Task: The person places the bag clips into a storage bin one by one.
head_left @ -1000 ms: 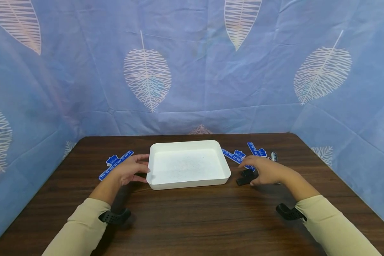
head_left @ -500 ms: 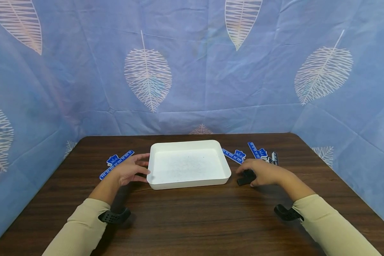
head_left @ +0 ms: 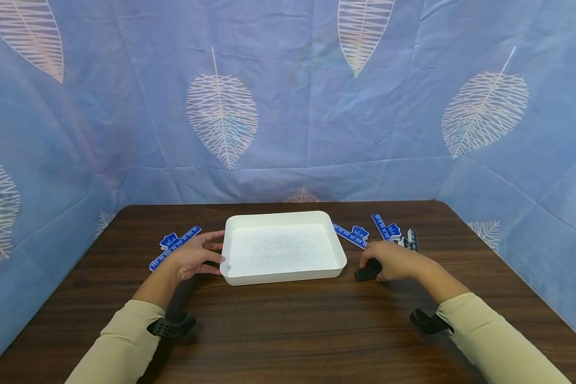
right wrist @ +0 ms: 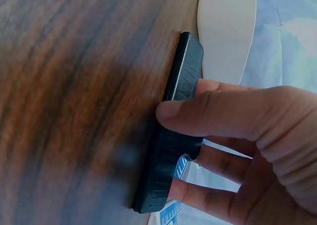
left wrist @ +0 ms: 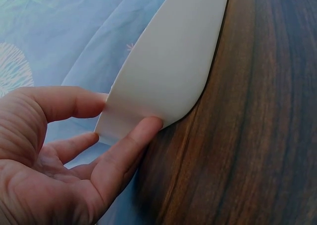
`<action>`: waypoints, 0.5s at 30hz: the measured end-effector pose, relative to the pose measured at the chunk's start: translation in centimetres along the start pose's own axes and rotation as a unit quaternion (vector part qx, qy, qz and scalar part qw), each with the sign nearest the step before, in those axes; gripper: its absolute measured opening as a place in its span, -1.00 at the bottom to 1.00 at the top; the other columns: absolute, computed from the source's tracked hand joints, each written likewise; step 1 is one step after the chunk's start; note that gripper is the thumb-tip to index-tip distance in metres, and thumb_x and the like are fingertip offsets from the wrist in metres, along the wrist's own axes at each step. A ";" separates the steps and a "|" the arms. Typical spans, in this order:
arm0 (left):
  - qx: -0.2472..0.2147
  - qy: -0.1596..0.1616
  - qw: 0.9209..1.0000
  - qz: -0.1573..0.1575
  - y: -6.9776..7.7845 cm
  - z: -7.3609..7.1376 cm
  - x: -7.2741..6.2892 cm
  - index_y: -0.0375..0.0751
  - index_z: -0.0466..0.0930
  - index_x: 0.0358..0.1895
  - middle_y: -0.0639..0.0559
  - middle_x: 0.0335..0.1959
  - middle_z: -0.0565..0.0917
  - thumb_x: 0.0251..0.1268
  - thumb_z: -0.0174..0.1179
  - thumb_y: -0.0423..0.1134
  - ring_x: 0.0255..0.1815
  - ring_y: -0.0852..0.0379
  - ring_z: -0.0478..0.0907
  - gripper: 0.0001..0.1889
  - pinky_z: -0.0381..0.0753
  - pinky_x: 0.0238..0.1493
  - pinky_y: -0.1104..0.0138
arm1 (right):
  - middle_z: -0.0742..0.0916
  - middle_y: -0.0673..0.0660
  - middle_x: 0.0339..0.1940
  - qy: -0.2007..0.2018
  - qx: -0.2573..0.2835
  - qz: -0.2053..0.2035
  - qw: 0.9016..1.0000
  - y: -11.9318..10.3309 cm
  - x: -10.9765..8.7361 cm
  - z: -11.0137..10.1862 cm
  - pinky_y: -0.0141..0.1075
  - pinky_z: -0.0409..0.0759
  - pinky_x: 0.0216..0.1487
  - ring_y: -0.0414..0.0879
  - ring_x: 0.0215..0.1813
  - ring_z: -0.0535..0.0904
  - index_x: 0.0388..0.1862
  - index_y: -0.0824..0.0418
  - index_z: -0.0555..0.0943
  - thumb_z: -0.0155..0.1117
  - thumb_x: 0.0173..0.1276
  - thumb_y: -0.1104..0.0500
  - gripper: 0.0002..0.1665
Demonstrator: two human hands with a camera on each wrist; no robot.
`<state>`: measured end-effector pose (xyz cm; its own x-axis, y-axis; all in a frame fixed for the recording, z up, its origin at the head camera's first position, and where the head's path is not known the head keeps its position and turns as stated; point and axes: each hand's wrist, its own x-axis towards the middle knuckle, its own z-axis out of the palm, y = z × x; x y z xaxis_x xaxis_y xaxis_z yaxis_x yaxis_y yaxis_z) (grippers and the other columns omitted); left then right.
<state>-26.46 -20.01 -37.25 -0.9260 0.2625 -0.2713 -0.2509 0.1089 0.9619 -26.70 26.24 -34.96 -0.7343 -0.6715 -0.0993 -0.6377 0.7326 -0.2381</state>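
Observation:
At the left end of the white tray (head_left: 288,278), my left hand (head_left: 198,256) rests its fingertips against the outer wall. The left wrist view shows those fingers (left wrist: 146,129) mostly straight on the tray's end (left wrist: 163,61). To the right of the tray, my right hand (head_left: 393,260) pinches a black clip (head_left: 366,273) shaped like a short ruler. In the right wrist view, the thumb lies on the near face of the clip (right wrist: 161,168), with other fingers behind it. The clip appears to lie on or just above the table; part of it is hidden.
A blue ruler-shaped clip (head_left: 175,247) lies left of the tray. Right of it are two more blue clips, one close to the tray (head_left: 351,234) and one farther back (head_left: 383,226). A black-and-white clip (head_left: 413,240) lies beyond my right hand on the brown table (head_left: 288,330).
My right hand has closed its fingers and thumb onto the black clip, shifting slightly left. The left hand and tray stay put.

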 end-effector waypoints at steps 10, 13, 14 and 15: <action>0.003 0.002 1.000 0.001 0.0 -0.1 0.1 -0.25 -0.03 0.54 -0.46 0.40 0.20 0.19 0.19 -0.56 0.15 -0.33 0.48 -0.14 0.67 -0.08 -0.01 | 0.66 0.01 -0.18 0.000 -0.004 0.008 1.000 -0.2 0.1 0.0 -0.02 0.62 -0.08 0.01 -0.09 0.57 -0.24 0.12 0.68 0.50 -0.05 0.41 -0.63; 0.003 0.001 1.000 0.000 0.0 -0.1 0.0 -0.25 -0.03 0.54 -0.46 0.39 0.20 0.20 0.19 -0.56 0.17 -0.35 0.45 -0.14 0.67 -0.08 -0.02 | 0.65 0.00 -0.20 0.001 0.001 0.005 1.000 -0.2 0.1 0.0 -0.08 0.63 -0.15 -0.02 -0.15 0.56 -0.25 0.12 0.68 0.48 -0.06 0.41 -0.63; 0.003 0.000 1.000 0.000 0.0 0.0 0.0 -0.25 -0.02 0.54 -0.46 0.39 0.20 0.20 0.19 -0.56 0.17 -0.36 0.45 -0.15 0.67 -0.08 -0.02 | 0.65 0.00 -0.20 0.001 0.004 0.006 1.000 -0.3 0.0 0.0 -0.11 0.63 -0.18 -0.03 -0.16 0.56 -0.25 0.12 0.68 0.47 -0.06 0.41 -0.63; 0.003 -0.001 1.000 0.001 0.0 0.0 0.0 -0.26 -0.02 0.54 -0.46 0.39 0.20 0.20 0.19 -0.57 0.18 -0.36 0.44 -0.15 0.67 -0.08 -0.02 | 0.65 0.00 -0.21 0.001 0.006 0.006 1.000 -0.3 0.0 0.0 -0.13 0.62 -0.20 -0.04 -0.18 0.55 -0.25 0.12 0.68 0.46 -0.06 0.41 -0.63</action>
<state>-26.43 -20.02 -37.26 -0.9259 0.2648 -0.2695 -0.2476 0.1137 0.9622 -26.54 26.03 -34.91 -0.7422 -0.6626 -0.1005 -0.6260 0.7391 -0.2487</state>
